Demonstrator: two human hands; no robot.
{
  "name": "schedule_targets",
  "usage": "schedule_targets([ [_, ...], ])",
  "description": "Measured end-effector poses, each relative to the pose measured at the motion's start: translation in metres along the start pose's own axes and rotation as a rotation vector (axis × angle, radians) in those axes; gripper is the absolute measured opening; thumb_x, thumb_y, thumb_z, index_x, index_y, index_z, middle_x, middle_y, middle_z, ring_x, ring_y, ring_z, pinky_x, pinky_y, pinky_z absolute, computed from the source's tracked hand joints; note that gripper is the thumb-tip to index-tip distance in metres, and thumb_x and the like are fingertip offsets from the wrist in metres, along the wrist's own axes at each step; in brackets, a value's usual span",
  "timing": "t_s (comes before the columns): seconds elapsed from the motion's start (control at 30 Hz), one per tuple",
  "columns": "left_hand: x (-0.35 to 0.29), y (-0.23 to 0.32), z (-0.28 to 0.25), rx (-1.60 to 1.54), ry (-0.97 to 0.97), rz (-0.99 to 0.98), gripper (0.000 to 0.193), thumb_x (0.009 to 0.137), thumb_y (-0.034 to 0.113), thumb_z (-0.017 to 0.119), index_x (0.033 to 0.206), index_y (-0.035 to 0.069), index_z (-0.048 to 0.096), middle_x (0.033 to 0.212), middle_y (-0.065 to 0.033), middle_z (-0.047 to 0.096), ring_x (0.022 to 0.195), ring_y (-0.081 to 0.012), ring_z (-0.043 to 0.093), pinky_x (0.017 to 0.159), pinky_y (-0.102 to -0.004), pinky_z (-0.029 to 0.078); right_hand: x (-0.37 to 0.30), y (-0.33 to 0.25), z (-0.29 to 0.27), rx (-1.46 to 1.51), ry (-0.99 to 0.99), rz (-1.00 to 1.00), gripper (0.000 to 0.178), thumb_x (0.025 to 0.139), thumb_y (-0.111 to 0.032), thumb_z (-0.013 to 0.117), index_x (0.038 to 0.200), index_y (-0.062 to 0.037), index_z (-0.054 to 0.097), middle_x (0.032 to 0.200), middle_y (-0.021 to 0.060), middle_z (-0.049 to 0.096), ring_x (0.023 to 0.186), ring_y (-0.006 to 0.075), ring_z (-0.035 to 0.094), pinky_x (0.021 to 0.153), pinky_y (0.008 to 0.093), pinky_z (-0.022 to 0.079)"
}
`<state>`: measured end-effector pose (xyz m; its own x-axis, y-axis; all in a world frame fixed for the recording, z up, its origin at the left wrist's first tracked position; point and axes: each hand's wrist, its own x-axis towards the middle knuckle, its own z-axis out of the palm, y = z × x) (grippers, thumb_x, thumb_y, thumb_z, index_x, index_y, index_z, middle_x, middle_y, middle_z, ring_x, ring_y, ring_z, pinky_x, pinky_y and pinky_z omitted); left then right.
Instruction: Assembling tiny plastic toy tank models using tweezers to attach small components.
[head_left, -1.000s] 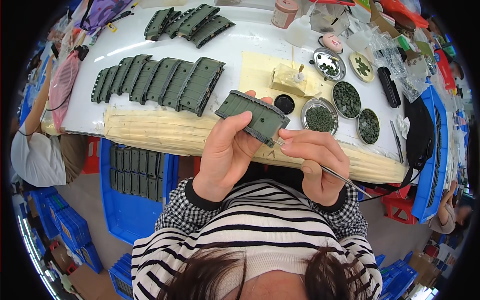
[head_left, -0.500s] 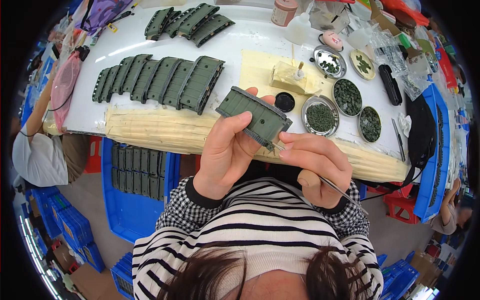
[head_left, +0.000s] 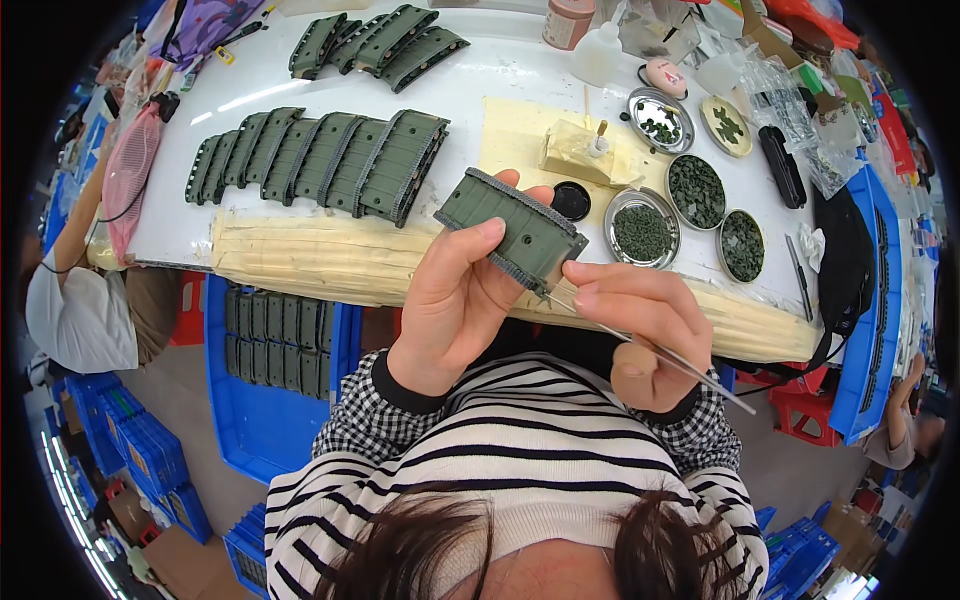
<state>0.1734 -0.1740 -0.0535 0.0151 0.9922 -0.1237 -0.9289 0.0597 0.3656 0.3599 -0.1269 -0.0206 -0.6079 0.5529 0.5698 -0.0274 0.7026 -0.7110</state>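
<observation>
My left hand (head_left: 450, 300) grips a dark green, slightly curved ribbed model panel (head_left: 515, 232) with grey, track-like long edges. The thumb lies on its face and fingertips show beyond its far edge. In my right hand (head_left: 650, 325) are slim metal tweezers (head_left: 705, 380), slanting down to the right. Their tip meets the panel's near lower corner; whether a small piece is in the tip is too fine to see. The fingertips of my right hand are close to the panel's right end.
Similar green panels (head_left: 340, 165) lie in a row at left, more behind. Round dishes of small green pieces (head_left: 695, 190) stand at right beside a yellowish block (head_left: 590, 158). A padded table edge (head_left: 310, 255) runs near me; a blue bin (head_left: 265, 430) holds panels below left.
My right hand has shifted slightly to the right, and the tweezers show more of their length. The panel in my left hand has barely moved.
</observation>
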Motion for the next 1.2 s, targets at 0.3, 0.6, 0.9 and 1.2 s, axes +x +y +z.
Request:
schedule_targets([
  [0.3, 0.007, -0.003, -0.011, -0.423, -0.083, -0.106, 0.069, 0.090, 0.046, 0.056, 0.137, 0.000, 0.036, 0.129, -0.0173, 0.046, 0.115, -0.0243, 0.054, 0.092, -0.0263, 0.055, -0.009, 0.011, -0.002, 0.099, 0.267, -0.021, 0.054, 0.099, -0.047, 0.033, 0.106, -0.0012, 0.060, 0.100, 0.0176, 0.063, 0.090, 0.0257, 0.066, 0.079, 0.0343, 0.053],
  [0.6, 0.013, 0.000, 0.001, -0.633, 0.045, -0.251, 0.065, 0.083, 0.053, 0.063, 0.107, -0.007, 0.054, 0.103, -0.0172, 0.061, 0.091, -0.0186, 0.067, 0.081, -0.0227, 0.059, -0.014, 0.018, 0.007, 0.201, 0.192, -0.118, 0.034, 0.099, -0.017, 0.043, 0.124, 0.0033, 0.053, 0.089, 0.0189, 0.067, 0.080, 0.0273, 0.068, 0.073, 0.0340, 0.055],
  [0.9, 0.011, -0.001, -0.002, -0.623, 0.030, -0.246, 0.064, 0.084, 0.050, 0.063, 0.112, -0.006, 0.051, 0.107, -0.0152, 0.058, 0.094, -0.0195, 0.065, 0.082, -0.0241, 0.059, -0.013, 0.013, 0.014, 0.195, 0.198, -0.122, 0.031, 0.097, -0.011, 0.045, 0.122, 0.0042, 0.054, 0.089, 0.0185, 0.068, 0.078, 0.0267, 0.068, 0.071, 0.0328, 0.055],
  [1.2, 0.007, -0.005, -0.008, -0.511, 0.021, -0.185, 0.058, 0.086, 0.049, 0.060, 0.117, 0.001, 0.051, 0.114, -0.0120, 0.054, 0.100, -0.0195, 0.062, 0.085, -0.0259, 0.058, -0.009, 0.012, 0.016, 0.106, 0.261, -0.044, 0.020, 0.095, -0.010, 0.049, 0.109, 0.0024, 0.055, 0.102, 0.0217, 0.066, 0.093, 0.0275, 0.065, 0.082, 0.0337, 0.051],
])
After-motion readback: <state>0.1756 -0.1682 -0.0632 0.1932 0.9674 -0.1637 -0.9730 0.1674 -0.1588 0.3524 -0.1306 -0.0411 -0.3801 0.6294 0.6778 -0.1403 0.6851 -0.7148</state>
